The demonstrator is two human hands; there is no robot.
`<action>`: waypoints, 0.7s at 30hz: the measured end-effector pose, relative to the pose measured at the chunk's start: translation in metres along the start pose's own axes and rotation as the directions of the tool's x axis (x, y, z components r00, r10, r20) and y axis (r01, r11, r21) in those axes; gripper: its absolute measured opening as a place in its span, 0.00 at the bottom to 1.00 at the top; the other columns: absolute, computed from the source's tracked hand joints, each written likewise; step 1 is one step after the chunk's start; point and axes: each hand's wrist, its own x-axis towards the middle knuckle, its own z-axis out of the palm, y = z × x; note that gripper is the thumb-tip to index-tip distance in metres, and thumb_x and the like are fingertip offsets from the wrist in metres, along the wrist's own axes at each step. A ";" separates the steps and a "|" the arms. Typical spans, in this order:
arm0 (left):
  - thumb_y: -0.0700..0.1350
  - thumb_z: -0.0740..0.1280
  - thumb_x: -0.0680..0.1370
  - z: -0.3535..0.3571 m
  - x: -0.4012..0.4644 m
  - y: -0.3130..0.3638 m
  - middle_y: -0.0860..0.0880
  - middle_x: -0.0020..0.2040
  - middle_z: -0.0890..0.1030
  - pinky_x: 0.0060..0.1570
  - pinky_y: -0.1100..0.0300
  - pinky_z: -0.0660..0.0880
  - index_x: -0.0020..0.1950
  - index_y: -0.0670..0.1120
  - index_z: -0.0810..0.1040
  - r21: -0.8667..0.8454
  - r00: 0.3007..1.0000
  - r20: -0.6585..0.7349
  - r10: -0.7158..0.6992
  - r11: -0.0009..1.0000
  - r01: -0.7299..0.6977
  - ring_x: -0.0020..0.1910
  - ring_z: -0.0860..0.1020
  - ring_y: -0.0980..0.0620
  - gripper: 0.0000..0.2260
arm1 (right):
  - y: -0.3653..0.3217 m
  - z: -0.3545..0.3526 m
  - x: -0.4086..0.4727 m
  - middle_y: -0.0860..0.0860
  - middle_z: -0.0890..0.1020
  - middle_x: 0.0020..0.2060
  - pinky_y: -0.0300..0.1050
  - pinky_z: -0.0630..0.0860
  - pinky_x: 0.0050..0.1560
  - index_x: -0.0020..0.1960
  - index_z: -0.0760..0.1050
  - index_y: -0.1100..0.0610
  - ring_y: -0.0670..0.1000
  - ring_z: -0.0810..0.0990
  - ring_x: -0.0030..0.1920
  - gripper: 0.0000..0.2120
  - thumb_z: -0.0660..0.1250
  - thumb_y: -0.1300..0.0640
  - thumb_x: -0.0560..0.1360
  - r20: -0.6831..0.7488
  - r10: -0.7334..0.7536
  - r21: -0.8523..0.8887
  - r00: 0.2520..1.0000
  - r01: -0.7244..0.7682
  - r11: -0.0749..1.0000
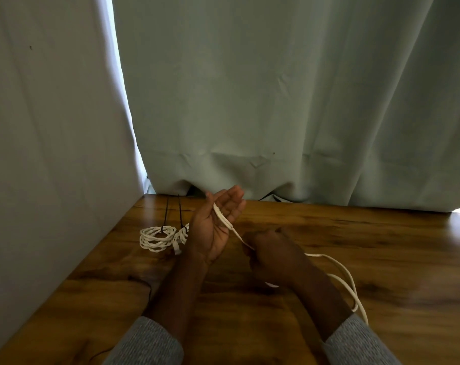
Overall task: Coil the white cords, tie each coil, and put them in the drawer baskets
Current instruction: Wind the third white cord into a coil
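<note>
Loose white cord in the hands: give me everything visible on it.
The loose white cord looks like thin, smooth, flexible line. One end lies doubled along the upturned palm of the left hand, fingers straight. From there it runs taut down to the right hand, which pinches it. Past that hand it trails in slack loops over the wooden table toward the right sleeve.

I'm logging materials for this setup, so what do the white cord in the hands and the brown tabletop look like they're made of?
The white cord in the hands looks like smooth, flexible plastic-sheathed cable: even surface, soft loops, no visible weave. The brown tabletop looks like wood or wood-look laminate with a glossy finish: grain streaks, dark knots and window glare. Which of the two cannot be told.
</note>
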 end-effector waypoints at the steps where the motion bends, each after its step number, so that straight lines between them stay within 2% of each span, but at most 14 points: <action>1: 0.49 0.59 0.79 0.001 0.002 -0.003 0.36 0.51 0.84 0.48 0.50 0.82 0.67 0.33 0.68 0.063 0.999 -0.026 0.020 0.998 -0.018 0.51 0.84 0.42 0.24 | -0.001 -0.001 -0.001 0.42 0.74 0.41 0.54 0.65 0.64 0.46 0.72 0.46 0.48 0.73 0.45 0.06 0.66 0.55 0.72 0.022 -0.006 -0.002 1.000 0.006 1.000; 3: 0.50 0.58 0.81 0.002 0.004 -0.009 0.37 0.46 0.84 0.44 0.50 0.82 0.69 0.36 0.66 0.277 0.996 -0.063 0.063 0.960 -0.043 0.45 0.85 0.42 0.22 | -0.003 -0.003 -0.003 0.43 0.74 0.41 0.55 0.64 0.63 0.47 0.72 0.47 0.48 0.72 0.45 0.07 0.68 0.53 0.71 0.064 -0.020 -0.006 0.998 0.020 1.000; 4: 0.50 0.56 0.82 0.002 0.004 -0.013 0.38 0.44 0.84 0.43 0.51 0.82 0.69 0.37 0.66 0.415 0.994 -0.070 0.088 0.908 -0.051 0.42 0.85 0.43 0.20 | -0.004 -0.003 -0.003 0.43 0.74 0.41 0.55 0.64 0.62 0.47 0.72 0.47 0.48 0.73 0.46 0.08 0.68 0.52 0.70 0.071 -0.026 -0.006 0.997 0.026 1.000; 6: 0.48 0.53 0.85 0.002 0.004 -0.021 0.41 0.41 0.84 0.39 0.55 0.81 0.66 0.42 0.69 0.670 0.988 -0.040 0.148 0.738 -0.083 0.38 0.84 0.45 0.15 | -0.005 -0.003 -0.003 0.43 0.75 0.43 0.56 0.65 0.63 0.49 0.73 0.48 0.49 0.75 0.49 0.09 0.68 0.51 0.69 0.071 -0.035 0.003 0.997 0.035 0.999; 8: 0.47 0.54 0.85 0.001 0.000 -0.030 0.43 0.38 0.84 0.36 0.58 0.80 0.58 0.45 0.74 0.842 0.979 0.047 0.198 0.519 -0.146 0.35 0.84 0.47 0.11 | -0.004 0.000 -0.004 0.42 0.76 0.46 0.58 0.65 0.65 0.52 0.74 0.48 0.48 0.77 0.51 0.11 0.68 0.50 0.69 0.074 -0.037 0.016 0.997 0.036 0.999; 10: 0.47 0.56 0.85 -0.001 -0.004 -0.037 0.46 0.36 0.83 0.34 0.58 0.79 0.49 0.46 0.76 0.926 0.957 0.141 0.252 0.310 -0.217 0.33 0.83 0.52 0.11 | -0.003 0.001 -0.004 0.42 0.77 0.47 0.62 0.64 0.67 0.56 0.74 0.47 0.49 0.78 0.52 0.15 0.66 0.51 0.70 0.074 -0.043 0.032 0.996 0.041 0.999; 12: 0.47 0.58 0.84 -0.010 -0.003 -0.042 0.50 0.33 0.79 0.33 0.63 0.74 0.43 0.45 0.76 0.955 0.913 0.256 0.317 0.063 -0.290 0.32 0.79 0.58 0.13 | -0.001 -0.002 -0.005 0.43 0.80 0.47 0.62 0.64 0.69 0.60 0.73 0.47 0.49 0.79 0.52 0.19 0.66 0.52 0.69 0.063 -0.039 0.072 0.997 0.034 0.997; 13: 0.47 0.59 0.84 -0.016 -0.002 -0.044 0.52 0.33 0.76 0.34 0.64 0.72 0.42 0.43 0.75 0.948 0.888 0.318 0.332 -0.088 -0.307 0.32 0.75 0.58 0.13 | 0.001 -0.004 -0.006 0.42 0.80 0.45 0.61 0.65 0.69 0.61 0.74 0.46 0.48 0.79 0.50 0.20 0.67 0.53 0.68 0.049 -0.040 0.104 0.998 0.034 0.994; 15: 0.49 0.56 0.83 -0.022 0.001 -0.043 0.49 0.36 0.73 0.37 0.56 0.74 0.47 0.39 0.75 0.937 0.914 0.296 0.277 -0.271 -0.221 0.35 0.73 0.52 0.15 | 0.007 -0.008 -0.007 0.38 0.79 0.39 0.55 0.72 0.62 0.57 0.77 0.45 0.45 0.78 0.43 0.18 0.65 0.54 0.67 0.021 -0.045 0.173 0.999 0.041 0.984; 16: 0.49 0.56 0.83 -0.024 0.003 -0.044 0.46 0.36 0.74 0.37 0.52 0.76 0.49 0.38 0.75 0.935 0.928 0.271 0.256 -0.299 -0.191 0.35 0.74 0.48 0.16 | 0.010 -0.010 -0.008 0.38 0.79 0.38 0.52 0.75 0.57 0.54 0.79 0.45 0.44 0.78 0.41 0.17 0.64 0.53 0.66 0.021 -0.047 0.208 0.999 0.041 0.977; 18: 0.48 0.56 0.83 -0.030 0.003 -0.050 0.45 0.35 0.74 0.35 0.53 0.74 0.47 0.39 0.74 0.918 0.940 0.274 0.205 -0.346 -0.192 0.33 0.74 0.47 0.14 | 0.018 -0.010 -0.008 0.40 0.82 0.41 0.48 0.78 0.48 0.54 0.80 0.47 0.45 0.81 0.42 0.17 0.63 0.52 0.66 0.023 -0.037 0.274 0.999 0.030 0.961; 19: 0.49 0.56 0.84 -0.028 0.002 -0.050 0.46 0.35 0.73 0.37 0.53 0.71 0.45 0.40 0.73 0.938 0.952 0.224 0.208 -0.313 -0.152 0.35 0.74 0.47 0.15 | 0.023 -0.010 -0.009 0.42 0.83 0.45 0.48 0.78 0.49 0.56 0.79 0.48 0.47 0.82 0.46 0.18 0.65 0.51 0.66 0.011 -0.029 0.292 1.000 0.024 0.956; 21: 0.51 0.54 0.85 -0.033 0.005 -0.052 0.47 0.39 0.73 0.44 0.53 0.71 0.46 0.41 0.74 0.958 0.970 0.121 0.212 -0.282 -0.058 0.42 0.76 0.45 0.17 | 0.035 -0.009 -0.010 0.42 0.82 0.55 0.50 0.76 0.57 0.60 0.77 0.45 0.47 0.79 0.56 0.23 0.69 0.42 0.67 -0.051 -0.006 0.285 0.999 0.020 0.958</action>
